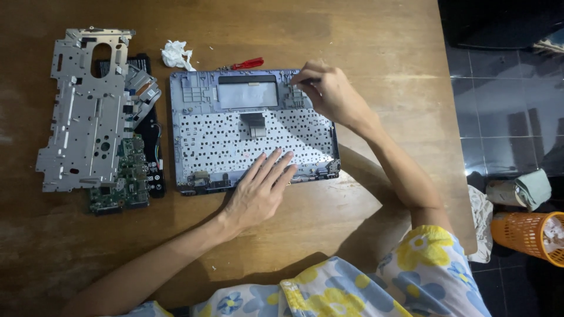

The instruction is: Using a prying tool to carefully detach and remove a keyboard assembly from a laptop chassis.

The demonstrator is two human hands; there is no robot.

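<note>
The left hand (pixel 258 191) lies flat, fingers spread, on the near edge of the upturned laptop shell (pixel 254 132), steadying it in the middle of the worktop (pixel 352 35). The right hand (pixel 329 91) pinches a thin dark tool against the shell's far right corner. The strip-down looks well along: a metal frame (pixel 82 111) and circuit board (pixel 126 176) already lie apart at left, while the keyboard backing remains in place. Farther off lie a red screwdriver (pixel 247 63) and crumpled tissue (pixel 176 54); dark floor tiles (pixel 505 105) and an orange basket (pixel 529 235) sit right.

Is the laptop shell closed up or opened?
Opened. The laptop shell lies inside-up with the perforated keyboard backing exposed; the metal frame and circuit board lie apart on the table.
</note>
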